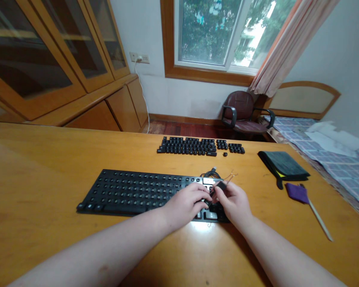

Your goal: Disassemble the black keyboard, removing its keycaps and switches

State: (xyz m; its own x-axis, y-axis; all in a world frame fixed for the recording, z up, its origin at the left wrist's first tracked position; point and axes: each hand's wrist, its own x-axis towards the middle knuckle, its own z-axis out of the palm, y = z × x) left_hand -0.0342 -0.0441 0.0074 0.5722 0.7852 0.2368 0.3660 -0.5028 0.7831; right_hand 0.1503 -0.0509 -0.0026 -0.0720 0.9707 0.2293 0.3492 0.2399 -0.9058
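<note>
A black keyboard [131,193] lies on the desk, most of its keycaps off and the switches bare. Over its right end, my right hand [235,201] grips a keycap puller [220,185], a dark handle with thin wire prongs pointing up and away. My left hand [187,202] is closed beside it, thumb and fingers brought together near the puller's lower end. Whatever those left fingers pinch is too small and hidden to make out. A few keycaps [210,215] remain on the keyboard below the hands. A coiled cable [212,173] sits just behind.
Removed keycaps [187,146] stand in rows at the desk's far edge, with one single keycap [225,154] in front. To the right lie a folded dark cloth [284,165] and a brush with a purple head [297,193]. Beyond the desk is an office chair [242,111].
</note>
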